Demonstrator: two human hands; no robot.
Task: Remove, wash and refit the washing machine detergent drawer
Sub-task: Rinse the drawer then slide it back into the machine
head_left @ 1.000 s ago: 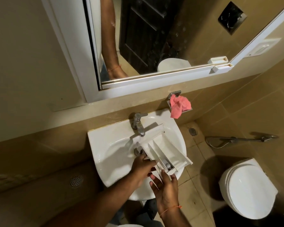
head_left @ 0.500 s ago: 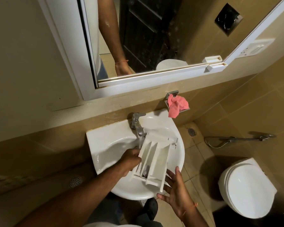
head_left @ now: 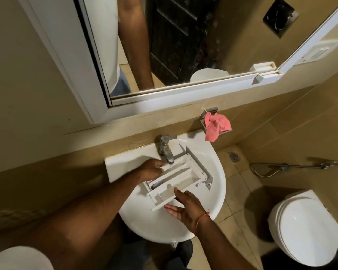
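Head view: drawer (head_left: 180,177) lay across sink (head_left: 125,166), long axis near-left to far-right. Left hand (head_left: 150,169) pinched its far-left rim (under tap (head_left: 166,151)); right hand (head_left: 187,209), spread, touched the near edge.

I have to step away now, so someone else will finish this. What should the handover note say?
Left hand grips the detergent drawer at its edge nearest the tap.
Right hand is open, fingers supporting the drawer's near end.
The drawer is out of the machine, held over the sink, compartments facing up.
No running water is visible; whether washing is complete cannot be told.
Left: finish washing, then refit the drawer.
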